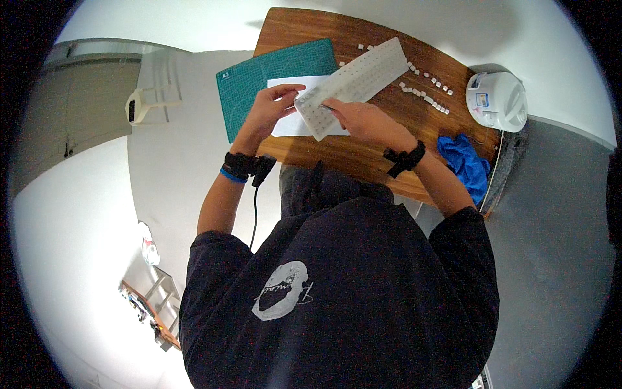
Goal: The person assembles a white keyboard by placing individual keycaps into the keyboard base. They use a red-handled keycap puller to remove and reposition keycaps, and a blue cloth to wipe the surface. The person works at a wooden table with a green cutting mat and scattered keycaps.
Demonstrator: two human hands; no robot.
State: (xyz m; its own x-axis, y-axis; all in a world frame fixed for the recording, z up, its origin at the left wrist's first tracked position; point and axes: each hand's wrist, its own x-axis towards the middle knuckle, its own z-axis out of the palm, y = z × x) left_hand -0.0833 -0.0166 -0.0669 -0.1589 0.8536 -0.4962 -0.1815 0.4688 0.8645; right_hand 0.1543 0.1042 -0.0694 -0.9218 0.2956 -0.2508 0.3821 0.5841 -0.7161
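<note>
A white keyboard point(363, 78) slants over the table, its low end in front of me and its far end toward the upper right. Most of its top looks bare of keycaps, with small dots in rows. My right hand point(369, 122) grips the near edge close to the low end, thumb on top. A small dark bit shows at that thumb's tip, too small to name. Beside the keyboard's left corner, my left hand point(273, 111) has its fingers curved and apart, with nothing visible between them. A white sheet of paper point(283, 125) lies under the hands.
Several loose white keycaps point(424, 97) lie in rows on the wooden table point(291, 23). A green cutting mat point(241, 84) lies at the left, partly under the paper. At the right stand a white round tub point(497, 100) and a crumpled blue cloth point(465, 165).
</note>
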